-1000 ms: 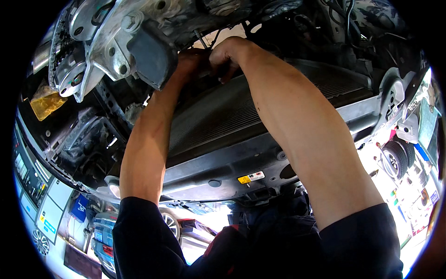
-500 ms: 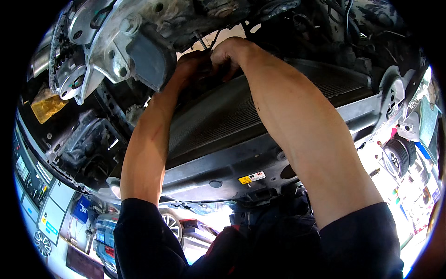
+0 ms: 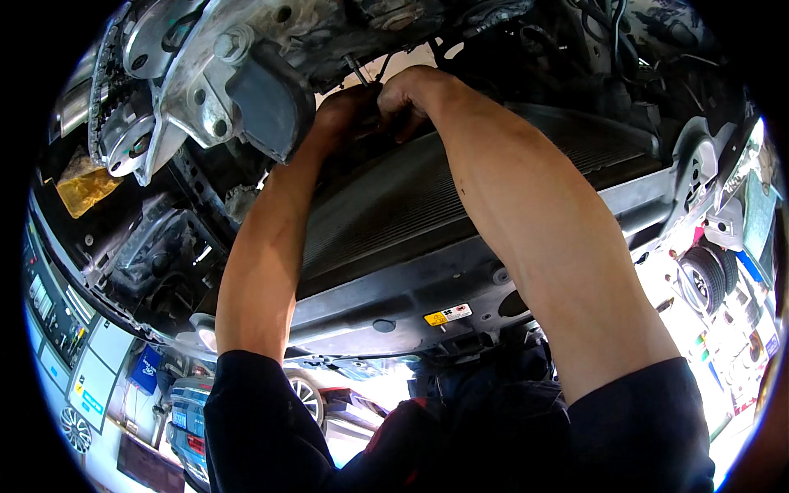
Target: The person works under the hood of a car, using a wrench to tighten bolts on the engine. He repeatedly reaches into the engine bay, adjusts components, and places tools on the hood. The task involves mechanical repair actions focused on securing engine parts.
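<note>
Radiator core, finned, dark point(image 3: 394, 214): lies slantwise across the middle of the view, nearer the lower edge than the hands and passing behind both forearms.
Crossmember panel, grey point(image 3: 353, 324): along the radiator core's lower side.
Right forearm, bare, dark sleeve at the elbow point(image 3: 534, 214): rises from the lower right and leans left to the wrist.
Left forearm, bare, matching sleeve point(image 3: 263, 246): rises from the lower left, leaning right.
Metal bracket, pale, bolted and pierced with holes point(image 3: 185, 86): upper left, well apart from the right hand.
Block-shaped cover, dark grey point(image 3: 267, 103): against the bracket, just left of the left hand in the view.
Right hand point(image 3: 407, 92): wrist bent, fingers curled inward and only partly seen; what it has hold of, if anything, cannot be told.
Left hand point(image 3: 343, 113): in shadow, just beside the right; fingertips hidden, so neither its opening nor its hold can be told.
Warning label, yellow and white point(image 3: 448, 315): on the crossmember panel.
Metal rod, thin point(image 3: 356, 70): tilted, just above the left hand and left of the right; lower end runs into shadow between the two, contact unclear
</note>
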{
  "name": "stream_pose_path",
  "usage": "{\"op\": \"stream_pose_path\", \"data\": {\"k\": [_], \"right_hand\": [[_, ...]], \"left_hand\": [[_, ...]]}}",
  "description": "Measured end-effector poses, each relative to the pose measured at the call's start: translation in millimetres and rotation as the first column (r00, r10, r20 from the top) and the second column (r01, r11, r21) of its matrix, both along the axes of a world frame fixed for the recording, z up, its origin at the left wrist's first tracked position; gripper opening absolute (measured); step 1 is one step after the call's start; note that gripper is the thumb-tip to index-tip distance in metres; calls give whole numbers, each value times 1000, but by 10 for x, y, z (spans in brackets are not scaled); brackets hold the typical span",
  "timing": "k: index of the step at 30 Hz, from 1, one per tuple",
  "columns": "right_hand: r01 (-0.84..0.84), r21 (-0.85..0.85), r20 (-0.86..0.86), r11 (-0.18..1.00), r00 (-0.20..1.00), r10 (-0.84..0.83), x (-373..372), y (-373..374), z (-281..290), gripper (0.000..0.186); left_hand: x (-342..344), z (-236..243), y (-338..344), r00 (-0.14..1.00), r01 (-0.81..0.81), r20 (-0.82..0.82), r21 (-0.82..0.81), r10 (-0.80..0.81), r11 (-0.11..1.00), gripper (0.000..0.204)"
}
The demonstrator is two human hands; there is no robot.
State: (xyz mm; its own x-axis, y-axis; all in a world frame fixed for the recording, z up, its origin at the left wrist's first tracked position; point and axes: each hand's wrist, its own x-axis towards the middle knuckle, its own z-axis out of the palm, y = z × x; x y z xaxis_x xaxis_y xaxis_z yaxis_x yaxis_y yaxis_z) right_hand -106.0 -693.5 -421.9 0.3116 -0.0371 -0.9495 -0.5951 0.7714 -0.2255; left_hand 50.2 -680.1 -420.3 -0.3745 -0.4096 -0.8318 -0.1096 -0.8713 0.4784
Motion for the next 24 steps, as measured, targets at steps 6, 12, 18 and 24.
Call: {"op": "stream_pose_path", "data": {"k": [6, 12, 18, 24], "right_hand": [[-7, 22, 78, 1000, 997, 5, -4, -6, -55, 42], [-39, -8, 45, 999, 998, 39, 9, -21, -63, 40], [68, 24, 22, 997, 997, -68, -9, -10, -18, 37], [65, 18, 10, 998, 998, -65, 3, -3, -20, 39]], "left_hand": [[-7, 42, 3, 966, 214, 177, -128, -190, 968, 40], [1, -28, -15, 999, 48, -14, 15, -48, 999, 40], [11, -12, -57, 762, 625, 405, -256, -505, 738, 40], [10, -7, -4, 993, 102, -61, -56, -106, 993, 40]]}}
